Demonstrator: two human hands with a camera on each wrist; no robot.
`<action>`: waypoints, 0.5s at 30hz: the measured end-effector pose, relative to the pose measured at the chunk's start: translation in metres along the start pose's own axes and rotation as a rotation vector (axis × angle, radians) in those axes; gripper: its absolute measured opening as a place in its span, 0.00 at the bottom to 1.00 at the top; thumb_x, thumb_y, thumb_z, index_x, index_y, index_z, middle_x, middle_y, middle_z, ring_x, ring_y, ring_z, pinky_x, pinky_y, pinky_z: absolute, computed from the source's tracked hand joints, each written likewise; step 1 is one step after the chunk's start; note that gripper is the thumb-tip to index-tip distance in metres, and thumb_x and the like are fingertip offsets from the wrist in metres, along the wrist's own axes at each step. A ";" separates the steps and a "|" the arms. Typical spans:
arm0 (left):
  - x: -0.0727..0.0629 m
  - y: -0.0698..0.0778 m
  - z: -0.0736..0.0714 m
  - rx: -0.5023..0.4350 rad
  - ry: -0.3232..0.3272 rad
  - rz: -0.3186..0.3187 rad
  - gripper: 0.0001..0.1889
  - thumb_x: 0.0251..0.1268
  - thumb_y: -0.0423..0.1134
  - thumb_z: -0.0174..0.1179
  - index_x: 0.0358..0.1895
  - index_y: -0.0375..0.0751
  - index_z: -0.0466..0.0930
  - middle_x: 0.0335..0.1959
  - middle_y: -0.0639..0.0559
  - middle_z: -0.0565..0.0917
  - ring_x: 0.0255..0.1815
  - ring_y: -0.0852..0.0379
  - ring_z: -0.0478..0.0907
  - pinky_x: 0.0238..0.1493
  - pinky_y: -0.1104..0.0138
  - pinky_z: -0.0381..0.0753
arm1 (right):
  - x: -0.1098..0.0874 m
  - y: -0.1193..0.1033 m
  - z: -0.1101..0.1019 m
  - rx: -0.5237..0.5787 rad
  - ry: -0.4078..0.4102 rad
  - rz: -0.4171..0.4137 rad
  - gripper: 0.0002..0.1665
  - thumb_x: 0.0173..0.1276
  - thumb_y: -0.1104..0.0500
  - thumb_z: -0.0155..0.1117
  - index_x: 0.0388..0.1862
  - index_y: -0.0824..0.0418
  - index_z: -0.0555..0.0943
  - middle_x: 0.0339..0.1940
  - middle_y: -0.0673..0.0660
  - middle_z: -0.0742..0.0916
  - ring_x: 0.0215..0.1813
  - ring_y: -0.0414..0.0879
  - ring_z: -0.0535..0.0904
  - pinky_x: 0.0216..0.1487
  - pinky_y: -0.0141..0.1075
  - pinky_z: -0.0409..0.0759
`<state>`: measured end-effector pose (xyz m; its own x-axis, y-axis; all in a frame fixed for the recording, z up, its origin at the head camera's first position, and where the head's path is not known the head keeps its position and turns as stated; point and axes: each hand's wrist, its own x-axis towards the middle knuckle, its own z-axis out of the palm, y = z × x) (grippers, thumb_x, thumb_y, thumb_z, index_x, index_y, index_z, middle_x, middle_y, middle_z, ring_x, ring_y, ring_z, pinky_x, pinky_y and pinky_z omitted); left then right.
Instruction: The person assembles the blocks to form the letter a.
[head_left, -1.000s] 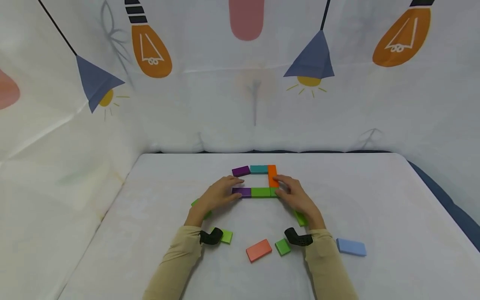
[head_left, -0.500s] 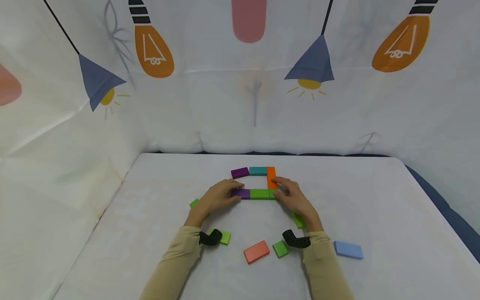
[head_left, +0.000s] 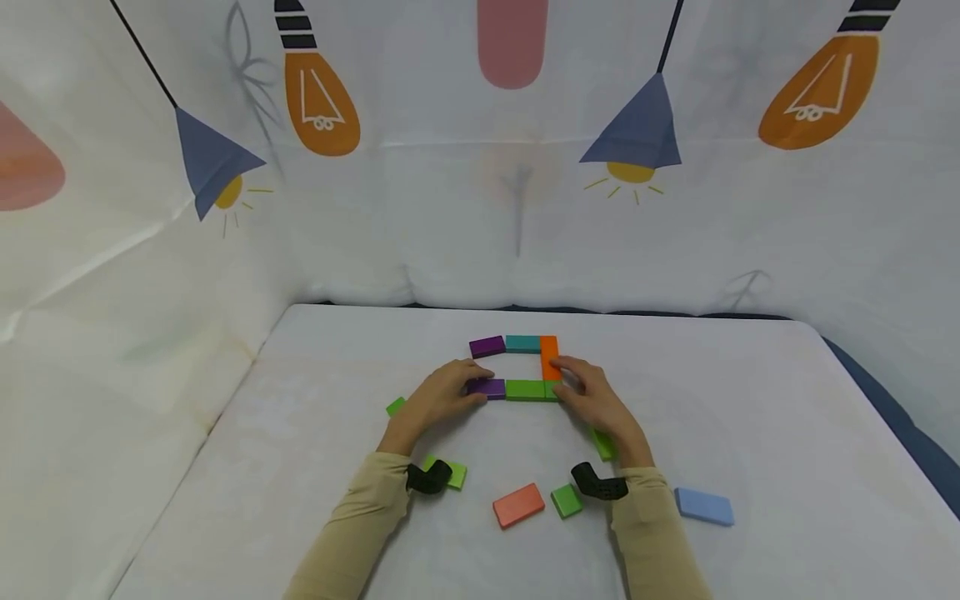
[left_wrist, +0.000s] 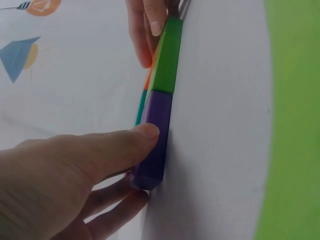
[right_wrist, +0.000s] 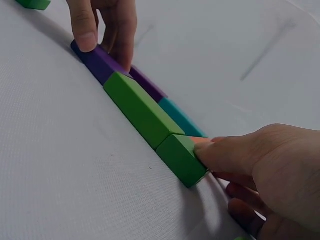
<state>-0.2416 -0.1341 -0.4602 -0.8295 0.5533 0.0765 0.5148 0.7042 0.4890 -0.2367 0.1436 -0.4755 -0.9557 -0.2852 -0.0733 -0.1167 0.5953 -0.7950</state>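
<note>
In the head view, my left hand (head_left: 442, 393) pinches a purple block (head_left: 486, 389), thumb along its near face and fingers behind it. That block adjoins a long green block (head_left: 524, 390), which meets a short green block (right_wrist: 182, 159). My right hand (head_left: 598, 404) rests its thumb on the short green block's right end, with a fingertip against an upright orange block (head_left: 550, 357). From the orange block's far end a teal block (head_left: 522, 343) runs left. A dark purple block (head_left: 487, 346) lies tilted beside it. The four sides form a loop with a gap at left.
On the white table (head_left: 262, 500) lie a salmon block (head_left: 518, 505), a small green block (head_left: 566, 501) and a light blue block (head_left: 703, 506). Green blocks (head_left: 455, 475) sit partly behind both wrists. A printed curtain (head_left: 450, 217) hangs behind the table.
Both hands keep the same places on the blocks. The head view has shifted slightly; the blocks show no clear movement among themselves.
</note>
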 end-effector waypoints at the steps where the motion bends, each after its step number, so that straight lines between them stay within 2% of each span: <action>1: 0.000 0.000 0.000 -0.003 0.003 -0.001 0.20 0.61 0.40 0.63 0.57 0.41 0.78 0.53 0.48 0.81 0.56 0.53 0.76 0.60 0.59 0.73 | 0.000 0.000 0.000 -0.003 -0.001 0.001 0.29 0.70 0.58 0.56 0.70 0.56 0.65 0.73 0.60 0.64 0.71 0.58 0.57 0.68 0.57 0.60; 15: 0.000 -0.001 0.001 -0.014 -0.006 -0.018 0.19 0.61 0.41 0.63 0.56 0.44 0.79 0.50 0.51 0.81 0.53 0.56 0.76 0.58 0.61 0.74 | -0.001 -0.004 -0.001 -0.006 0.007 -0.003 0.29 0.70 0.58 0.55 0.69 0.58 0.65 0.72 0.61 0.66 0.69 0.58 0.58 0.68 0.57 0.61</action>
<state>-0.2420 -0.1342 -0.4614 -0.8370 0.5437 0.0624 0.4971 0.7077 0.5020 -0.2357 0.1426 -0.4718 -0.9572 -0.2818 -0.0662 -0.1216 0.5988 -0.7917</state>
